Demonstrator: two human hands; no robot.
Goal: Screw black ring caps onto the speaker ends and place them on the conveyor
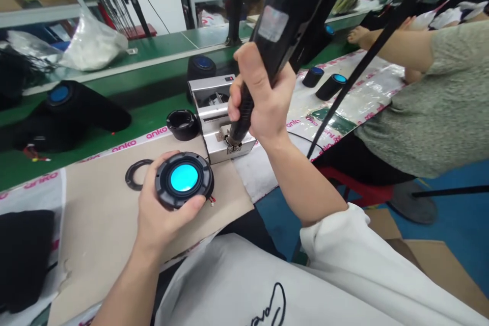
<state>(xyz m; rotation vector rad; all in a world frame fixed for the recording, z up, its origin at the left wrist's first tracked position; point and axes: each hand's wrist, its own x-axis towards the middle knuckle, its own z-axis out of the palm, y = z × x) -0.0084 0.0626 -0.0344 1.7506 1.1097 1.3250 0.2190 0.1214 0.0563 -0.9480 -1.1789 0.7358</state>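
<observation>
My left hand (pixel 156 206) grips a round black speaker part (pixel 206 178) with a shiny blue centre, held face up over the cardboard. Red wires with a small white plug (pixel 213 201) stick out beneath it. Wrapped around a black electric screwdriver (pixel 282 15) is my right hand (pixel 263 94). The tool points down, its tip at the front of a silver screw feeder (pixel 229 150); whether a screw is on the tip is hidden. A flat black ring (pixel 132 175) lies beside my left hand, and a deeper black ring housing (pixel 183 125) stands left of the feeder.
Cardboard (pixel 95 229) covers the bench before me. Black cylindrical speakers (pixel 103 109) lie on the green belt at left, and smaller ones (pixel 327 89) stand at right. A dark post (pixel 367 61) slants beside a co-worker's arm (pixel 401 48). Black fabric (pixel 25 260) lies at lower left.
</observation>
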